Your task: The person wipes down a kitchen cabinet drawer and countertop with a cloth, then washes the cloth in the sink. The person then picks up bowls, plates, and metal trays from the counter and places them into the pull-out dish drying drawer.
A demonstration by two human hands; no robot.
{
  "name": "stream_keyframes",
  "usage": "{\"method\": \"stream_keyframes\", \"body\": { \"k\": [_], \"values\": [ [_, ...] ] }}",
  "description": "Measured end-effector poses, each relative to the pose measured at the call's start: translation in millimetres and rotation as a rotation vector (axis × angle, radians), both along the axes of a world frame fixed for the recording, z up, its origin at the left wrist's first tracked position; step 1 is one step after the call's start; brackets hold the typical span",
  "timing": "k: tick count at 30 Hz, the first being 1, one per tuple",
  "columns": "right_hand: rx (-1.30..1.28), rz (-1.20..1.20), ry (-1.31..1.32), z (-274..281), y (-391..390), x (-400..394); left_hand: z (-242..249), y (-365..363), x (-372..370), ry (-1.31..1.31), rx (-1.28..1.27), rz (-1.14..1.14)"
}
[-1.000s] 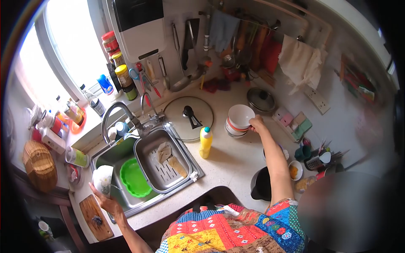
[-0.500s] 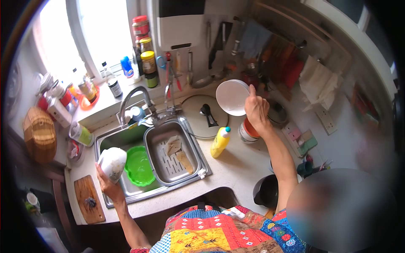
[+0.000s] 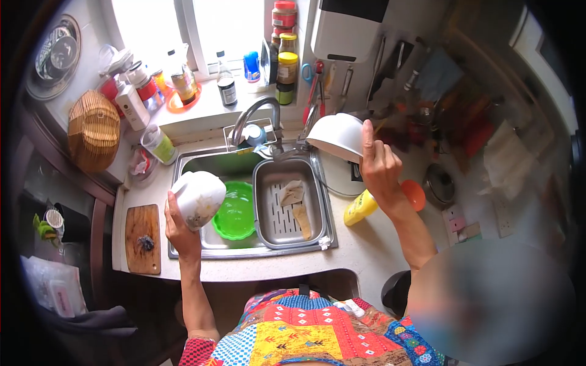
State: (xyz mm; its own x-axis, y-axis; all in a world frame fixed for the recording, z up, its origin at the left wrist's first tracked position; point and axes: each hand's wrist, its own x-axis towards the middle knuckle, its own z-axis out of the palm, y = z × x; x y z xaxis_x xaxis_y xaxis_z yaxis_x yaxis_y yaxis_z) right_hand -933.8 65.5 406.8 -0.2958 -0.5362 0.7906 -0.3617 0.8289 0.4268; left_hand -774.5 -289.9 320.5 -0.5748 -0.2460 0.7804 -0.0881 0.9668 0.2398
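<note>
- In the head view, my left hand [image 3: 182, 232] has its grip closed on a patterned bowl [image 3: 198, 198], fingers against its outside.
- I hold that bowl tilted over the left part of the sink [image 3: 244, 252], just beside the green basin [image 3: 235, 215].
- My right hand [image 3: 381, 168] grips a plain white bowl [image 3: 337, 135], raised above the surface [image 3: 354, 250] to the right of the faucet [image 3: 259, 104]. It is tilted with its outside turned upward, and one of my fingers points up beside it.
- The green basin sits in the sink. To its right is a slotted metal tray [image 3: 284, 229] with a crumpled cloth [image 3: 292, 192] and a tan strip [image 3: 301, 221] in it.
- A yellow bottle [image 3: 361, 207] is below my right hand, and an orange bowl [image 3: 413, 195] shows past my wrist.
- Behind the white bowl I can see part of a large lid [image 3: 332, 177].
- Left of the sink, a dark scrubber [image 3: 145, 243] lies on a wooden board [image 3: 143, 222].
</note>
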Motion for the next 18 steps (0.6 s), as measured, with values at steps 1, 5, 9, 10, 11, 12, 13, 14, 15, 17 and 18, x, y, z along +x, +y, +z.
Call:
{"method": "stream_keyframes", "body": {
  "k": [1, 5, 9, 10, 11, 12, 13, 14, 15, 17, 18],
  "values": [
    [0.009, 0.029, 0.017, -1, -2, 1, 1, 1, 1, -0.008, 0.014, 0.001],
    [0.022, 0.057, 0.03, -4, -9, 5, 5, 4, 2, -0.018, 0.019, 0.01],
    [0.033, 0.153, 0.008, -13, -12, 9, 4, 6, 2, -0.022, 0.001, 0.004],
    [0.041, 0.179, 0.004, -16, -14, 8, 4, 7, 3, -0.028, 0.001, 0.002],
    [0.029, 0.21, 0.002, -20, -16, 7, 4, 7, 4, -0.035, 0.001, 0.0],
    [0.026, 0.214, 0.001, -20, -18, 6, 4, 6, 4, -0.037, -0.002, 0.003],
    [0.018, 0.206, -0.037, -19, -21, 7, 4, 5, 4, -0.033, -0.003, -0.006],
    [0.011, 0.197, -0.076, -17, -24, 9, 3, 4, 4, -0.028, -0.002, -0.018],
    [-0.071, 0.189, -0.211, -13, -27, 13, 2, 2, 3, -0.028, -0.001, -0.021],
    [-0.277, 0.221, -0.308, 7, -37, 17, -1, -5, 0, -0.017, 0.028, -0.054],
    [-0.486, 0.255, -0.405, 14, -43, 17, -1, -9, -2, -0.014, 0.031, -0.066]
  ]
}}
